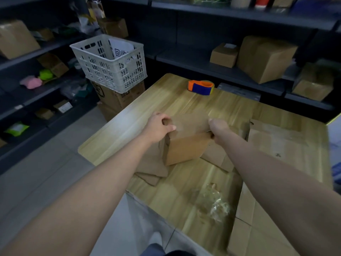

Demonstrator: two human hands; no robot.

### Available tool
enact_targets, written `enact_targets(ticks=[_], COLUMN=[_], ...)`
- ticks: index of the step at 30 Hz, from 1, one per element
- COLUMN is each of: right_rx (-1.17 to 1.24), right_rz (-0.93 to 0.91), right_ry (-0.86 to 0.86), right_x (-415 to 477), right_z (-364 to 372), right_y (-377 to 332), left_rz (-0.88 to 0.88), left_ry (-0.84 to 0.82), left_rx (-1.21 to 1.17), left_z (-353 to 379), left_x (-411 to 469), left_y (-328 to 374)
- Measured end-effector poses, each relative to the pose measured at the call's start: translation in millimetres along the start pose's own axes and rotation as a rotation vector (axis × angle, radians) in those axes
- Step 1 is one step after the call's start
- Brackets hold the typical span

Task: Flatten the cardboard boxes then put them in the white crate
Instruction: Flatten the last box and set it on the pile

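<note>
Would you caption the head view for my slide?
Left hand and right hand grip a cardboard box on the table.

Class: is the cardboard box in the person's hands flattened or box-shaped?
Box-shaped: the cardboard box shows a top and upright sides; left hand and right hand grip its top.

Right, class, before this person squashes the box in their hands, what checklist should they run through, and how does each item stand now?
1. Both hands on the cardboard box: the left hand grips its top left edge, the right hand its right side. Ok.
2. Box flat enough for the crate: it stands as a full box. Not ok.
3. Seam tape cut: cannot tell.
4. White crate open on top with room: only a white sheet shows inside. Ok.
5. Tape dispenser apart from the box on the table: ok.
6. Crumpled clear wrap apart from the box: ok.
</note>
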State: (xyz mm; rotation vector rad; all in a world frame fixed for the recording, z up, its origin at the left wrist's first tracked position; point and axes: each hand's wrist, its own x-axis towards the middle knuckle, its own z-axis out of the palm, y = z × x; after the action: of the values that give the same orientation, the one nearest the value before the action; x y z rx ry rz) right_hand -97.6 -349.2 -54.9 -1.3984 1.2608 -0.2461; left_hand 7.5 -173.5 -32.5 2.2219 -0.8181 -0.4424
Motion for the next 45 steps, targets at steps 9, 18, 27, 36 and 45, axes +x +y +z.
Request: enact_targets(ticks=[9,18,27,36,45], right_rx=[-0.97,-1.408,-1.469,-1.49,-1.483], right_rz=[-0.525,-0.575,-0.563,-0.526,-0.51], right_ry=[-0.218,-0.423,-0.415,-0.409,-0.389], right_x=[-13,-11,-18,-26,-30], right_z=[5,44,47,45,44], right_y=[4,-16,-25,-22,-22], left_rz=[-0.012,0.015,-0.024,-0.018,0.04], left_ry=[-0.051,-0.018,-0.033,-0.076,-0.007], left_rx=[-0.011,0.047,0.133,0.139,0.111], left_z=[7,-2,-1,0,9], left_x=[-7,-10,-11,-5,-17], left_y=[-15,-23,-20,-20,-24])
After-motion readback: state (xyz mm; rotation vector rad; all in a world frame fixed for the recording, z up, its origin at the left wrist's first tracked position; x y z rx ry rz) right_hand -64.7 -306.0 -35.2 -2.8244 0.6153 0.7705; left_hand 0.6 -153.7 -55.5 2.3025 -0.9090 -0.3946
